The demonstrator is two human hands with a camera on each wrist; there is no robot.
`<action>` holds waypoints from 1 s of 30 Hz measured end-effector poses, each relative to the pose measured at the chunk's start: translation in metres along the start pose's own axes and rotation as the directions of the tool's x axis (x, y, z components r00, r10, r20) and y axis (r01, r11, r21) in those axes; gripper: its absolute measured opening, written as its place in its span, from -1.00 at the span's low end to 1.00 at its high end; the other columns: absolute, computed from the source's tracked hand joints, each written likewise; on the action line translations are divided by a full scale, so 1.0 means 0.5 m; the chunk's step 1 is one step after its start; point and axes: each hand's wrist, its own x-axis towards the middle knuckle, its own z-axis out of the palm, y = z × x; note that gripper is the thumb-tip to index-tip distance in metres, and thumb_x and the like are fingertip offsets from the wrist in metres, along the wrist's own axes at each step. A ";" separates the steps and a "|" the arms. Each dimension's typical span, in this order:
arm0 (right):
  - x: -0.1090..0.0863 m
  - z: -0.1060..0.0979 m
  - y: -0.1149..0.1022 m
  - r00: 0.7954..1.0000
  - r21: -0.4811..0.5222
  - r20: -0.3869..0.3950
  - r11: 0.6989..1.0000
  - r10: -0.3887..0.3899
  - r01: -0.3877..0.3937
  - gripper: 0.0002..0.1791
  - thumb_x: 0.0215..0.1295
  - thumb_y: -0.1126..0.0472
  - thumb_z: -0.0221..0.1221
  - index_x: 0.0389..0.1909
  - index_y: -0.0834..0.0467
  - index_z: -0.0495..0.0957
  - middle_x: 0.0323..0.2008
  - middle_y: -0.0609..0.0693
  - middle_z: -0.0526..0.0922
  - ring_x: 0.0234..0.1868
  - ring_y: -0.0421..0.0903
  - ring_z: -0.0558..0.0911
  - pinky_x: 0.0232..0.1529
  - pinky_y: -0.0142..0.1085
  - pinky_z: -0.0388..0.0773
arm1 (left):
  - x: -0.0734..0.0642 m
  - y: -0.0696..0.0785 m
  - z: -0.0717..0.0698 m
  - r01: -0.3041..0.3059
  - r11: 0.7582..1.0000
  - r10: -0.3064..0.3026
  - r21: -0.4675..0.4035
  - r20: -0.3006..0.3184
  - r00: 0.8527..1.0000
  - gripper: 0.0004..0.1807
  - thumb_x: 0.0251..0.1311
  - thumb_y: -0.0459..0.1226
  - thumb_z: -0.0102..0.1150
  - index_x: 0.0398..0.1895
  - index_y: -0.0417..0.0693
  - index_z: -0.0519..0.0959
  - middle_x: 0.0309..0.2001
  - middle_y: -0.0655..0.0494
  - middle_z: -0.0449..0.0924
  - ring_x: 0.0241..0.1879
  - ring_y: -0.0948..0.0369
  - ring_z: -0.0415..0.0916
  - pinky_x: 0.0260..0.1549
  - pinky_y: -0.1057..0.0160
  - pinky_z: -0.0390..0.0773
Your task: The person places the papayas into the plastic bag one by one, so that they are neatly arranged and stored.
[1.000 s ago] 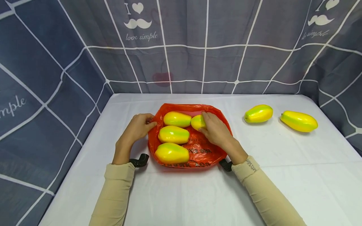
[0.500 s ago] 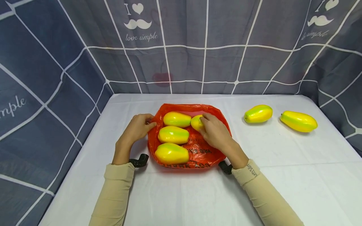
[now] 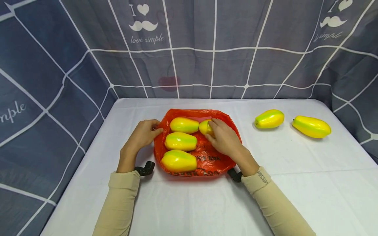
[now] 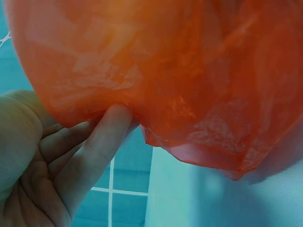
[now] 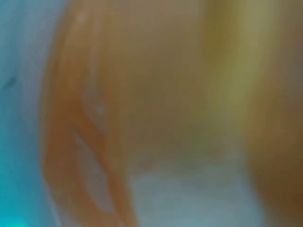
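A red plastic bag lies spread open on the white table, with several glossy yellow-green papayas inside. Three of them, the top papaya, the middle papaya and the bottom papaya, form a column on the bag's left side. My left hand pinches the bag's left rim; in the left wrist view its fingers press into the thin plastic. Inside the bag, my right hand curls its fingers over the right end of another papaya, hiding part of it. The right wrist view is badly blurred.
Two more papayas, the nearer one and the farther one, lie on the white tablecloth at the back right. A dark checked curtain hangs behind the table and along its left side.
My right hand has drawn back slightly, uncovering a little more of the papaya under its fingers. My left hand stays at the bag's rim, and the other papayas have not moved.
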 end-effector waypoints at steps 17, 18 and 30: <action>-0.044 -0.076 0.013 0.946 0.271 -0.322 0.961 0.035 0.057 -0.62 0.31 0.24 0.24 0.09 0.35 0.57 0.05 0.22 0.63 0.14 0.16 0.56 0.20 0.06 0.40 | 0.004 -0.006 0.003 -0.005 1.000 0.005 0.006 0.005 1.000 -0.71 0.34 -0.28 0.17 0.01 -0.30 0.63 -0.14 -0.16 0.66 -0.15 -0.04 0.56 -0.09 0.01 0.57; -0.047 -0.078 0.014 0.944 0.273 -0.329 0.960 0.033 0.061 -0.62 0.31 0.24 0.24 0.08 0.35 0.57 0.05 0.22 0.63 0.14 0.17 0.56 0.20 0.06 0.40 | 0.004 -0.007 0.003 -0.007 1.000 0.007 0.008 0.005 1.000 -0.71 0.34 -0.29 0.17 0.02 -0.30 0.62 -0.13 -0.16 0.66 -0.14 -0.04 0.56 -0.08 0.00 0.56; -0.070 -0.081 0.022 0.941 0.270 -0.335 0.962 0.042 0.053 -0.59 0.31 0.23 0.24 0.11 0.37 0.55 0.07 0.25 0.62 0.16 0.18 0.54 0.22 0.06 0.38 | 0.001 -0.004 0.000 -0.011 1.000 0.011 0.007 0.011 1.000 -0.69 0.34 -0.29 0.17 0.04 -0.32 0.61 -0.14 -0.18 0.66 -0.16 -0.04 0.56 -0.12 0.01 0.57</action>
